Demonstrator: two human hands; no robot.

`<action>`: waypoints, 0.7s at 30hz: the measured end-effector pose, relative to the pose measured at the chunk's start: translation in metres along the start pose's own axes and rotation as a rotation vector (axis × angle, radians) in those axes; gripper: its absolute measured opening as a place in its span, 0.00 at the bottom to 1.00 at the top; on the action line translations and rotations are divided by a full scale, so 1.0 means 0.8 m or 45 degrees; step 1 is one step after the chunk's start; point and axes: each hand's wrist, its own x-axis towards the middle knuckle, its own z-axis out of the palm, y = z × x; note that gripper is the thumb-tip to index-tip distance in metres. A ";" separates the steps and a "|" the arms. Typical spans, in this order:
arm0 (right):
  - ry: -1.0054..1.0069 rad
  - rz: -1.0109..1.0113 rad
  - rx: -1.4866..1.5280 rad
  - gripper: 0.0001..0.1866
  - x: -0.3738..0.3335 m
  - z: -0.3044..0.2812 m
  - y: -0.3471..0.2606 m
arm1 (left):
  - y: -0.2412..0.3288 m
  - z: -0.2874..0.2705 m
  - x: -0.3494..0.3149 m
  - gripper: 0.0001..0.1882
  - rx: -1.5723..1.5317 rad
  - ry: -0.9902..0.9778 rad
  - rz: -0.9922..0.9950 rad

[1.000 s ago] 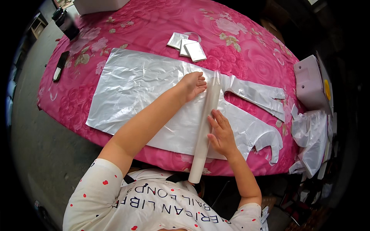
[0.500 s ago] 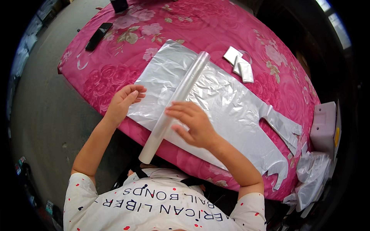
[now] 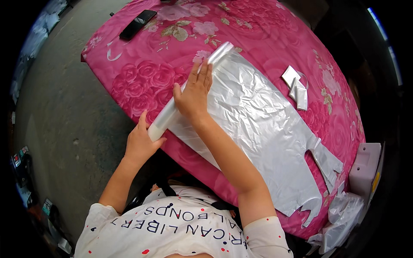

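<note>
A long, pale roll of plastic film (image 3: 165, 117) lies slantwise along the left end of a flattened, shiny plastic carrier bag (image 3: 254, 116). Around the roll's near end, my left hand (image 3: 143, 140) is closed, thumb on one side and fingers on the other. Higher up the roll, my right hand (image 3: 194, 93) rests flat on top with its fingers stretched out. The bag is wrinkled, and its cut-out handles spread toward the lower right. Whether the bag's left edge is tucked under or around the roll cannot be made out.
A pink flowered cloth (image 3: 266, 47) covers the table. A black phone (image 3: 138, 24) lies at the far left. Several small folded silvery packets (image 3: 296, 88) sit at the right. Beside the right edge stand a pale box (image 3: 364, 165) and some clear plastic bags (image 3: 342, 217).
The roll has shifted to the bag's left end. My left hand has come down onto its near end, and my right hand has moved up and flattened on it. The whole view has shifted.
</note>
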 end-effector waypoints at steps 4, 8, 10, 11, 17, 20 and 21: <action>0.090 0.561 0.785 0.40 -0.002 -0.032 -0.008 | 0.003 -0.004 -0.006 0.34 -0.812 -0.358 0.061; -0.199 0.960 2.050 0.36 0.016 -0.137 -0.003 | 0.047 0.001 -0.016 0.29 -1.704 -1.128 -0.108; -0.141 0.921 1.881 0.34 0.012 -0.171 0.001 | 0.076 0.010 -0.024 0.29 -1.776 -1.226 -0.222; -0.100 0.949 1.815 0.34 0.007 -0.182 0.001 | 0.087 0.015 -0.029 0.33 -1.775 -1.183 -0.363; 0.041 0.948 2.102 0.30 -0.052 -0.218 0.033 | 0.123 0.034 -0.053 0.26 -1.496 -1.524 -0.301; 0.089 0.913 2.202 0.31 -0.070 -0.235 0.036 | 0.129 0.045 -0.064 0.25 -1.554 -1.640 -0.280; 0.101 0.902 2.207 0.31 -0.075 -0.241 0.038 | 0.132 0.048 -0.067 0.25 -1.558 -1.662 -0.266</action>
